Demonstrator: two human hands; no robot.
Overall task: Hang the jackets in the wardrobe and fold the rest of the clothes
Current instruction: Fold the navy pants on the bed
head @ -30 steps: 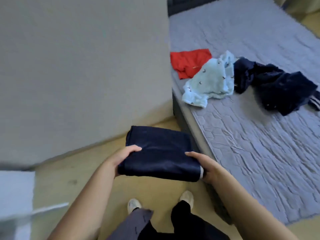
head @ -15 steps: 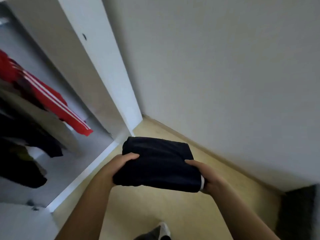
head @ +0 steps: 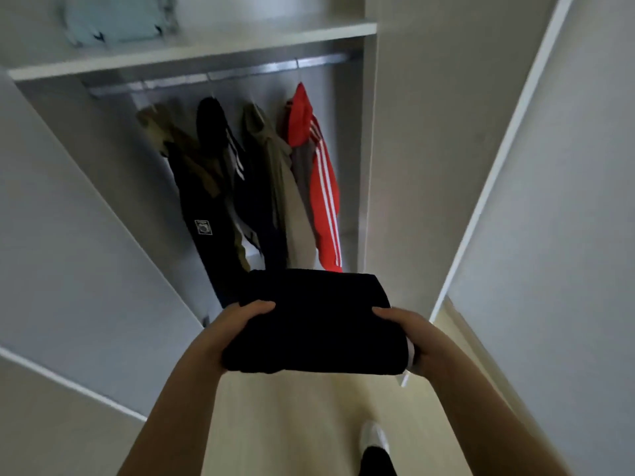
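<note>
A folded dark navy garment (head: 314, 321) is held flat in front of me at chest height. My left hand (head: 237, 324) grips its left edge and my right hand (head: 409, 333) grips its right edge. Straight ahead is the open wardrobe (head: 367, 166). Several jackets hang from its rail (head: 220, 75): an olive and black one (head: 192, 187), a black one with white stripes (head: 226, 156), an olive-beige one (head: 278, 187) and a red one with white stripes (head: 323, 190). A light blue folded garment (head: 117, 18) lies on the shelf (head: 192, 51) above the rail.
The wardrobe's left door (head: 68, 235) swings open toward me on the left. A white wall or panel (head: 549, 201) runs along the right. Pale wooden floor (head: 292, 424) lies below, with my shoe (head: 372, 438) on it.
I have turned away from the bed and the wall toward the wardrobe, which now faces me. Both hands keep the same grip on the folded garment.
</note>
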